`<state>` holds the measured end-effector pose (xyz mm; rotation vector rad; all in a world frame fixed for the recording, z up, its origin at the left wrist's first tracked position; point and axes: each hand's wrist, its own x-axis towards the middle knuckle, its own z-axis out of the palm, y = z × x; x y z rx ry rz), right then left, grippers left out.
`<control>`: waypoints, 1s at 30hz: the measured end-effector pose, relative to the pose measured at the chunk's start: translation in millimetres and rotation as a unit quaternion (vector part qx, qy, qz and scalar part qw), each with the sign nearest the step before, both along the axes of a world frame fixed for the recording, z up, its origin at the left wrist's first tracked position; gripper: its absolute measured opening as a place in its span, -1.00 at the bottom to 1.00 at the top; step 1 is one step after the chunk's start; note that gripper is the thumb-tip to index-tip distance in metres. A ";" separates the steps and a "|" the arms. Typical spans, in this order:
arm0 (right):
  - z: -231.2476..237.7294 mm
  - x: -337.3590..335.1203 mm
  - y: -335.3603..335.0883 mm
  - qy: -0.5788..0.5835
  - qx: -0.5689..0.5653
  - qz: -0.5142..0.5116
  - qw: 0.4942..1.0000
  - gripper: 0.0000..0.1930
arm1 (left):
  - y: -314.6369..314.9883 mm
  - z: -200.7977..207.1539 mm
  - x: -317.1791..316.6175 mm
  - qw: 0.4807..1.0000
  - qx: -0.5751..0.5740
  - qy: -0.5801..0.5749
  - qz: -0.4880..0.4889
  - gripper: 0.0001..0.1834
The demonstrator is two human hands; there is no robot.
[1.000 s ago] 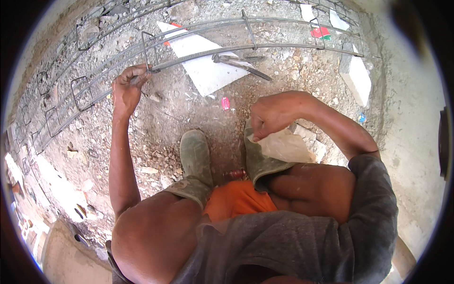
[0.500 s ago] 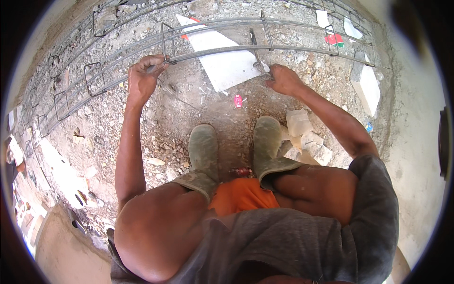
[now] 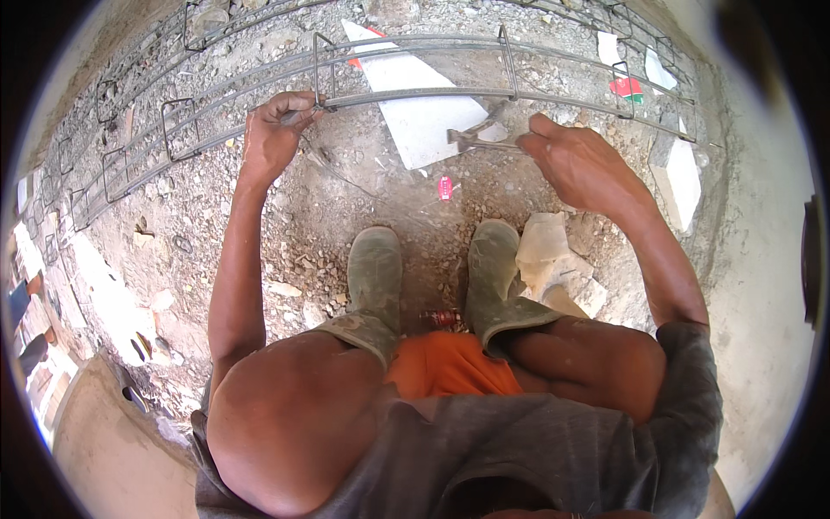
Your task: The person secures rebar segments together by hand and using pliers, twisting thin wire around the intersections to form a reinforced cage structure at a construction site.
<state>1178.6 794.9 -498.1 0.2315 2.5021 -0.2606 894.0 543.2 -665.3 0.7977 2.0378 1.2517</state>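
Note:
A long rebar cage (image 3: 415,92) of thin steel bars and square stirrups runs across the far side of the ground. My left hand (image 3: 275,134) is closed at its near bar, with thumb and fingers pinched beside a stirrup corner. Whether a tie wire is also between those fingers, I cannot make out. My right hand (image 3: 577,163) is closed around one handle end of a pair of metal pincers (image 3: 471,138). Their head points left, their handles are spread, and they hang on the near side of the cage, over a white sheet (image 3: 415,121).
Gravel and rubble cover the ground. My green boots (image 3: 376,264) stand between the hands, near a pink label (image 3: 445,188). Broken pale chunks (image 3: 553,259) lie by the right boot. A white-faced block (image 3: 679,182) rests near the right wall (image 3: 761,259).
My right hand has drawn back to the right and nearer me. The pincers have swung from pointing away across the bar to lying sideways. My left hand stays at the stirrup corner.

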 end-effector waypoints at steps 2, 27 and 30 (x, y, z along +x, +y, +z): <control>-27.7 -13.1 -2.8 0.018 -0.026 0.025 0.999 -0.87 | 0.9 -2.0 -1.5 1.000 0.022 -0.019 -0.005 -0.86; -47.4 -20.7 -12.5 -0.115 -0.402 -0.298 0.858 -0.86 | -0.9 29.6 3.0 0.995 -0.051 0.073 -0.034 -0.79; -21.2 -47.6 -15.3 -0.030 -0.317 -0.233 0.919 -0.87 | -4.7 27.2 4.1 0.995 -0.041 0.082 -0.035 -0.78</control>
